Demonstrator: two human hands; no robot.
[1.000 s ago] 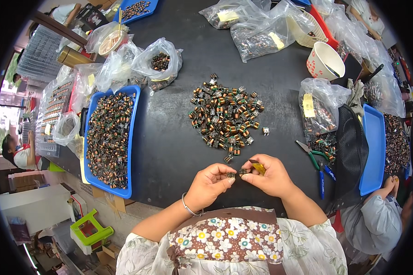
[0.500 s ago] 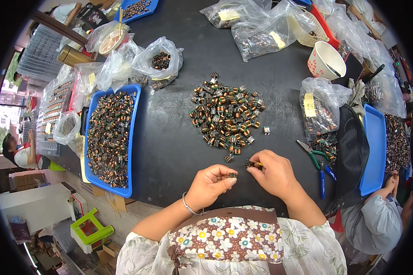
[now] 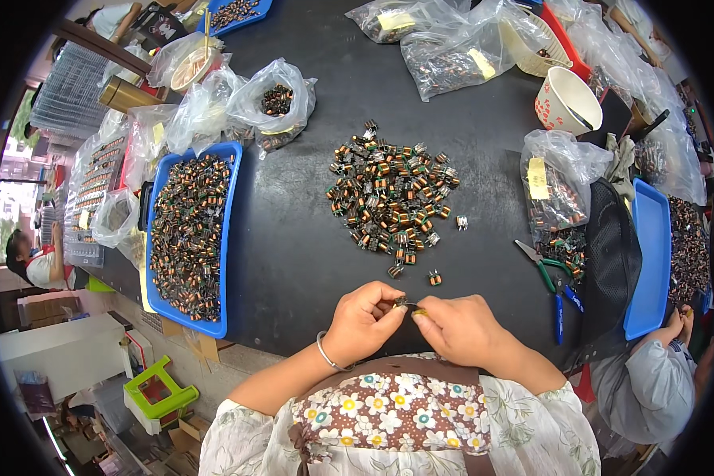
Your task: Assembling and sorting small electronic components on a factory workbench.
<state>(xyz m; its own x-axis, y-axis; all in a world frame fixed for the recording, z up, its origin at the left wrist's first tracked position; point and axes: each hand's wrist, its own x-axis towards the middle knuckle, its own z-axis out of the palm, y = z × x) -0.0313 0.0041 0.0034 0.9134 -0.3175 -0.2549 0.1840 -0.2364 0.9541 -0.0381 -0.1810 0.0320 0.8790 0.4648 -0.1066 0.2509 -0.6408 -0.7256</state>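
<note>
Between the thumb and fingers of my left hand (image 3: 365, 321) is a small dark coil component (image 3: 401, 301). My right hand (image 3: 464, 329) is closed on a thin tool with a yellow handle (image 3: 419, 312); its dark tip meets the component, and its exact kind is too small to tell. Just beyond my hands lies a single copper-wound coil (image 3: 435, 278). Farther out is a heap of similar coils (image 3: 389, 194) with copper windings and metal pins. One paler piece (image 3: 462, 223) lies by itself to the right of the heap.
A blue tray (image 3: 228, 238) full of coils stands at left, near open plastic bags (image 3: 282, 131). On the right are green-handled pliers (image 3: 541, 268), blue-handled cutters (image 3: 559, 317), a bag of parts (image 3: 559, 190), a paper bowl (image 3: 563, 103) and another blue tray (image 3: 646, 262). A co-worker's sleeve (image 3: 646, 381) shows beyond.
The coil from my right hand now lies on the table beyond my hands. My right hand has moved left, bringing the yellow-handled tool against the component in my left hand.
</note>
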